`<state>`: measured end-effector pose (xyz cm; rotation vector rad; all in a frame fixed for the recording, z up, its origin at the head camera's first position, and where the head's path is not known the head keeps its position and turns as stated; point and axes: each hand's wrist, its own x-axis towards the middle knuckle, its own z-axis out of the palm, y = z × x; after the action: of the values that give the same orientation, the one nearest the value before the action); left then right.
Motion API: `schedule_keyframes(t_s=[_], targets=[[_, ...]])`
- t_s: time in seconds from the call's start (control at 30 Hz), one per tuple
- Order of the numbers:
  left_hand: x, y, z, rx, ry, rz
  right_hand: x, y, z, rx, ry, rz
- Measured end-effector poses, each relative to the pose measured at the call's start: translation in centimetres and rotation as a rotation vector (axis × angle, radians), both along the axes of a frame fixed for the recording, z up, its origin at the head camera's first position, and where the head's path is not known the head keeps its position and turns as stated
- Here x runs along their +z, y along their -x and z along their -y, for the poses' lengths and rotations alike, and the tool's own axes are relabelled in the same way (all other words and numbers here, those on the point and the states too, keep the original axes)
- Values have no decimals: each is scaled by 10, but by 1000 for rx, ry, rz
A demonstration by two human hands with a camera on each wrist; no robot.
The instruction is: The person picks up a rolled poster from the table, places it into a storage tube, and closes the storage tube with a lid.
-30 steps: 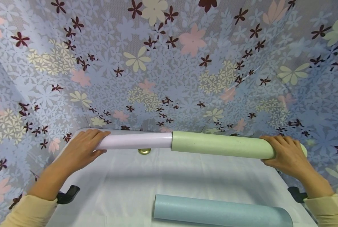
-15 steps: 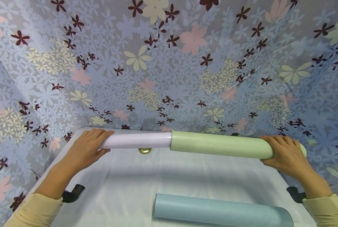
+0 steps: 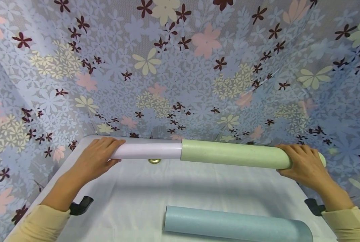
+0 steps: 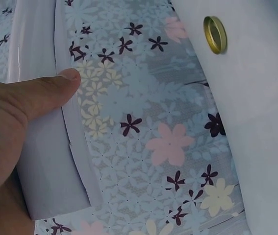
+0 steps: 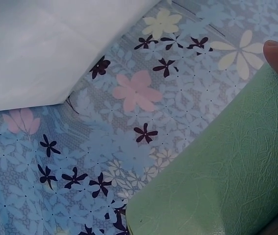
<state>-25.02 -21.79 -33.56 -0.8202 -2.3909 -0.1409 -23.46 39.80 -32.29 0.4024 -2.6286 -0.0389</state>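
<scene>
A lavender rolled sheet [image 3: 149, 151] lies level above the table, its right end inside the mouth of a wider pale green rolled sheet [image 3: 228, 154]. My left hand [image 3: 99, 156] grips the lavender roll near its outer left end. In the left wrist view the thumb presses along the lavender roll [image 4: 50, 161], beside its long loose edge. My right hand [image 3: 304, 163] holds the green roll from above near its right end. The right wrist view shows the crinkled surface of the green roll [image 5: 222, 166] and a thumb on it. How deep the lavender roll reaches inside is hidden.
A blue-grey roll [image 3: 234, 223] lies on the white-covered table [image 3: 131, 201] near its front edge. A small gold ring-shaped object [image 3: 154, 161] sits near the back edge, partly behind the lavender roll. Flower-printed cloth [image 3: 180, 84] hangs behind and at both sides.
My left hand has moved rightward, and the visible stretch of the lavender roll has become shorter as it slid into the green roll. The right hand has stayed nearly still.
</scene>
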Motion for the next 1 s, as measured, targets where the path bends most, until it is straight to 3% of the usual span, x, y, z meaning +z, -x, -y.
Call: schedule_keyframes(t_s=[1.0], targets=[[3, 4, -24, 0, 32, -20, 1, 2, 15, 30, -13, -16]])
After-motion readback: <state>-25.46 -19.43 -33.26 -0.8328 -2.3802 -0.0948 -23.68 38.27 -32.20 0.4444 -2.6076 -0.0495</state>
